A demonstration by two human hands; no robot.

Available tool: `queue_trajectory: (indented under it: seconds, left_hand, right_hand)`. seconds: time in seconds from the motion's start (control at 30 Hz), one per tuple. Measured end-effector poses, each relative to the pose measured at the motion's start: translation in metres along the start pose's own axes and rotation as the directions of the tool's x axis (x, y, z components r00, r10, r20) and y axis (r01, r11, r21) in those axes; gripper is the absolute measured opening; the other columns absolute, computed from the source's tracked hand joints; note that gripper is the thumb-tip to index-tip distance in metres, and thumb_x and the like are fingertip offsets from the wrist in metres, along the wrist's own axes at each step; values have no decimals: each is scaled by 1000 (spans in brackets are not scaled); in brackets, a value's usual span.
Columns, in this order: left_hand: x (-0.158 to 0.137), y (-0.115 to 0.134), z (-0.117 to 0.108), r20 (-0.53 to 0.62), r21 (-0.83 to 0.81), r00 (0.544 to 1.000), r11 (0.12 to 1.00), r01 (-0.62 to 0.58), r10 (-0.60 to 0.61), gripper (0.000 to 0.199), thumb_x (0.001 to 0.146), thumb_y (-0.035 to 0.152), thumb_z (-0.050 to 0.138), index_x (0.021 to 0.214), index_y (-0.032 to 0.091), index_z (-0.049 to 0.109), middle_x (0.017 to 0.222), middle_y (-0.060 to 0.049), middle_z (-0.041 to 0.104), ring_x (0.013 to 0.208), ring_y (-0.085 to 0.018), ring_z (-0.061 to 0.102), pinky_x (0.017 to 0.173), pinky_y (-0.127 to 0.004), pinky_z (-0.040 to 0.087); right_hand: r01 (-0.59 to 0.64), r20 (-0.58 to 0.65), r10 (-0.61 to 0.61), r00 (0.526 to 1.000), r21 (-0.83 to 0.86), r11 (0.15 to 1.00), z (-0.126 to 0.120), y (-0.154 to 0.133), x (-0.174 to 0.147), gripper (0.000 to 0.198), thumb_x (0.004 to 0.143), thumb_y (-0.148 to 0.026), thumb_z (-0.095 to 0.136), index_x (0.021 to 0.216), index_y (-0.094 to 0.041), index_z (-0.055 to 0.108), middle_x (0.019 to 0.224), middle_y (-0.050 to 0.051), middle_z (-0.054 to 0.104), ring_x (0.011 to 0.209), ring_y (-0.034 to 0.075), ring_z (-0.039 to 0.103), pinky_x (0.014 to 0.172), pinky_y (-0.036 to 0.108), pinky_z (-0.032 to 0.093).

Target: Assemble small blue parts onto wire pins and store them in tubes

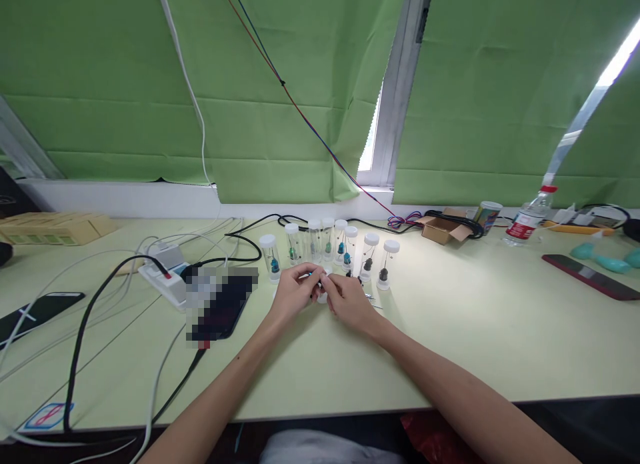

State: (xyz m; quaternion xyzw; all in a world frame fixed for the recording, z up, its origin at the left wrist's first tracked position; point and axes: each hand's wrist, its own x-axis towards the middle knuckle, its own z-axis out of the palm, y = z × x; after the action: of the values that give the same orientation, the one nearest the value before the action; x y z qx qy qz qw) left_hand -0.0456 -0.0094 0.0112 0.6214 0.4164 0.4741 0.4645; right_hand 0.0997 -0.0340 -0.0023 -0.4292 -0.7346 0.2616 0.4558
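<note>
My left hand (296, 291) and my right hand (351, 303) meet over the table, fingertips pinched together. A small dark piece shows between them, mostly hidden by the fingers, and its kind cannot be made out. Just beyond stand several clear tubes with white caps, in a loose arc. The leftmost tube (271, 258) has a blue part inside, the tube beside it (293, 245) a green one, and the rightmost tube (387, 265) a dark one. Under my fingers, part of a whitish, clear object (323, 297) is visible. Thin metal pieces (374, 302) lie beside my right hand.
A phone (235, 307) lies left of my hands, near a white power strip (165, 284) and tangled cables. Along the back right are an open cardboard box (440, 229), a cup (487, 217) and a plastic bottle (529, 217). A dark red flat device (590, 276) lies far right.
</note>
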Motion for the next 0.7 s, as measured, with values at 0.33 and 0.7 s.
queue_trajectory:
  seconds: [0.33, 0.7]
  left_hand:
    - [0, 3, 1, -1, -2, 1000, 1000, -2, 2, 29, 78, 45, 68, 74, 16, 65, 53, 2, 55, 45, -9, 46, 50, -23, 38]
    - [1, 2, 0, 10, 14, 1000, 1000, 0, 0, 28, 79, 44, 67, 73, 17, 65, 54, 2, 55, 45, -9, 46, 50, -23, 38]
  right_hand:
    - [13, -5, -13, 1000, -24, 1000, 2, 6, 0, 46, 101, -40, 33, 64, -21, 52, 49, -3, 52, 52, 13, 51, 64, 25, 40]
    - [17, 2, -17, 1000, -19, 1000, 1, 5, 0, 47, 101, -41, 33, 65, -20, 54, 51, -2, 54, 53, 13, 51, 63, 25, 40]
